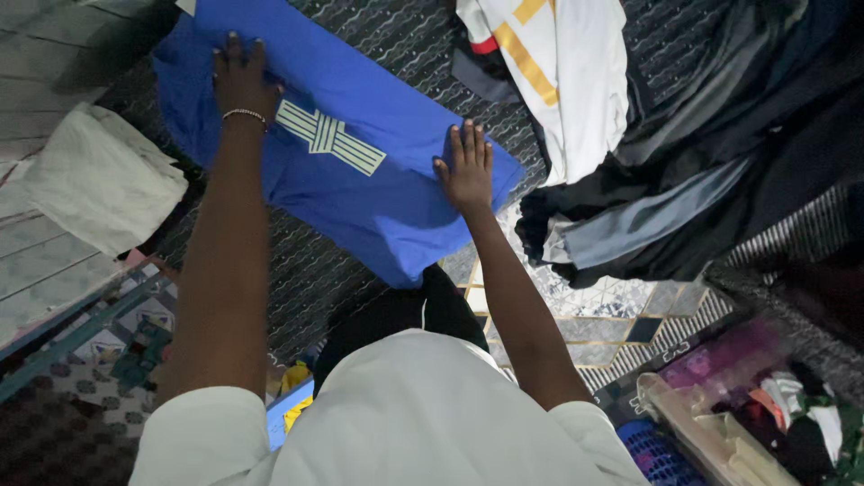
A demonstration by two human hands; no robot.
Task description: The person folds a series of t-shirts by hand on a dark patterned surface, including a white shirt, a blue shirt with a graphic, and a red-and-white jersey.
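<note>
A blue shirt [360,193] with a pale striped emblem lies folded flat on a dark patterned mat [306,279]. My left hand [241,79], with a bead bracelet at the wrist, presses flat on the shirt's far left part. My right hand [466,166] rests palm down, fingers spread, on the shirt's right edge. Neither hand grips the cloth.
A white garment with yellow stripes [558,72] and a heap of dark and grey clothes [702,180] lie to the right. A pale folded cloth [103,180] sits at the left on grey boards. A clear bag of items [747,405] is at lower right.
</note>
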